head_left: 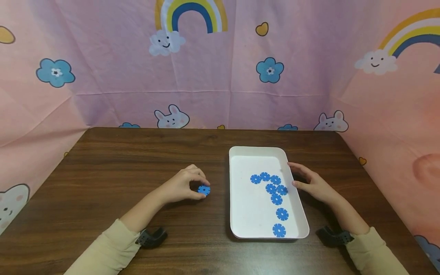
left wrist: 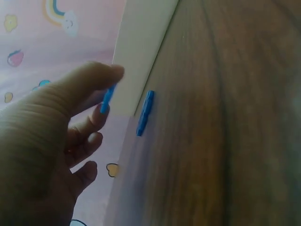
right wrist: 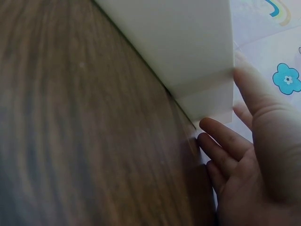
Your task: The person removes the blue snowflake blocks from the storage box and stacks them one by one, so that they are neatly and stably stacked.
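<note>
My left hand [head_left: 183,185] pinches a blue notched plastic disc [left wrist: 107,97] between thumb and fingertip, left of the tray. A second blue disc [left wrist: 146,113] stands out in the left wrist view, flat on the table just beyond the fingers. My right hand [head_left: 317,186] rests against the right side of a white tray [head_left: 247,217], its thumb and a fingertip at the rim. The right wrist view shows the thumb by the top edge, the other fingers loosely bent along the outer wall [right wrist: 188,42]. Several blue discs [head_left: 271,188] lie inside the tray, mostly toward its right.
The brown wooden table [head_left: 103,183] carries the tray right of its middle. Behind and beside it hangs a pink and purple cloth [head_left: 206,72] printed with rainbows, flowers and rabbits. Dark bands [head_left: 151,237] sit around both wrists.
</note>
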A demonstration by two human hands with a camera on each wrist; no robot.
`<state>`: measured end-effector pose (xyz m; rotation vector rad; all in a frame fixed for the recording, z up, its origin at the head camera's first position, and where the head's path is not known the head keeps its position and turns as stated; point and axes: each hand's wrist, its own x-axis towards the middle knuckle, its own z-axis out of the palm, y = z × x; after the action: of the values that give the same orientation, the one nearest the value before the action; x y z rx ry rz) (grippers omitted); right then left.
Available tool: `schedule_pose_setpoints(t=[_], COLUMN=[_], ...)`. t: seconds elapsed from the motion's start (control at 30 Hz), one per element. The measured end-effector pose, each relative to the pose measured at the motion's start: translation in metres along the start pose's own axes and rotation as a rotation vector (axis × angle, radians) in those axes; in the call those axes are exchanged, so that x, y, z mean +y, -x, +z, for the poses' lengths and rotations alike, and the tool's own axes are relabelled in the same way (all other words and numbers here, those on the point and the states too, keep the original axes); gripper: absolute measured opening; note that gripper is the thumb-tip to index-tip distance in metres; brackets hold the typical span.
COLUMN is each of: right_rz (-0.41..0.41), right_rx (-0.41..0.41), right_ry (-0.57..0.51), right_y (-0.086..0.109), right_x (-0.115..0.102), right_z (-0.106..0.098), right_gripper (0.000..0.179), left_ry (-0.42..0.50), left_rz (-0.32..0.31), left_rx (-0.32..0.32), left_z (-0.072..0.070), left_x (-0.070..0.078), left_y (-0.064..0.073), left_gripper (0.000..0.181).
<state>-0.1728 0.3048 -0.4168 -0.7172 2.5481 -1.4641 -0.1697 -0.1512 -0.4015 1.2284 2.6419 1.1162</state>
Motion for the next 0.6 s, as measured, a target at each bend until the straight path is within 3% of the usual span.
schedule_pose_setpoints(t=[0.6], right_rz=[-0.014], right_rx=[0.005], right_ry=[-0.003], right_y=[-0.0001], right_x=[0.0025], right_z=[0.0001], right_gripper=[0.060], left_ry=[-0.026], left_rz=[-0.010], left_rx=[0.008], left_z=[0.0043], left_x=[-0.0057], left_y=[0.0032], left_gripper=[0.027])
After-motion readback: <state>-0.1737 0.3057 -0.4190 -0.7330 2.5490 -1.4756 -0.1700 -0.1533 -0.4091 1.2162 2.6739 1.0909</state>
